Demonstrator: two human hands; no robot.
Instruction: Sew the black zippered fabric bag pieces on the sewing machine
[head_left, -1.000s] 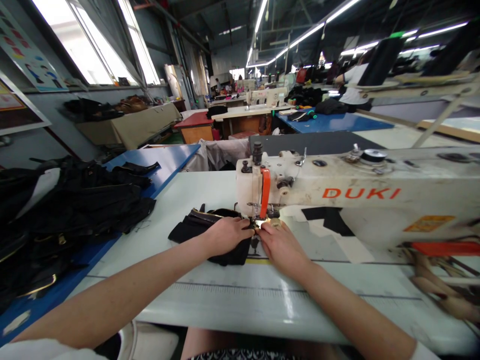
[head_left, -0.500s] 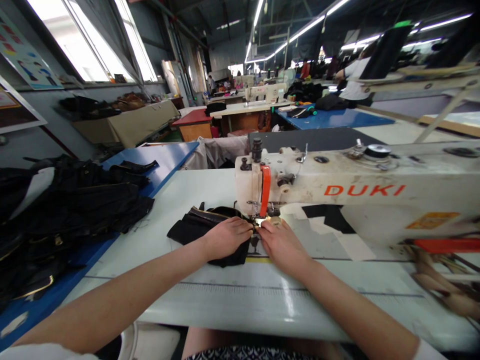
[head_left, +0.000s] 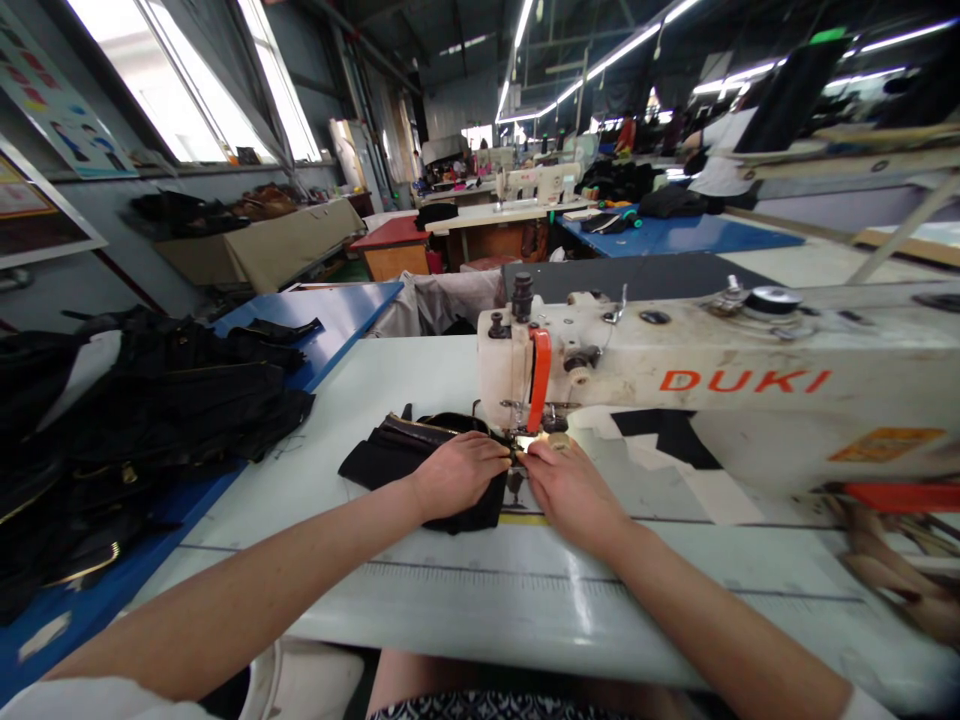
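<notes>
A black fabric piece with a gold-toothed zipper [head_left: 386,460] lies on the pale sewing table, its right edge at the needle area of a white sewing machine [head_left: 630,350]. My left hand [head_left: 461,472] rests on the fabric, fingers closed on its edge just left of the presser foot. From the other side, my right hand [head_left: 568,488] pinches the edge of the same piece close to the needle. The two sets of fingertips nearly meet. My fingers hide the exact spot under the foot.
Black garments with zippers [head_left: 150,420] are heaped on a blue table [head_left: 345,310] to the left. Paper and black scraps [head_left: 667,440] lie under the machine arm. A thread cone [head_left: 795,90] stands at upper right. A person in white [head_left: 724,150] is farther back.
The view has shifted slightly, so everything sits a little farther right. Both hands keep their hold on the fabric at the needle, with hardly any visible movement.
</notes>
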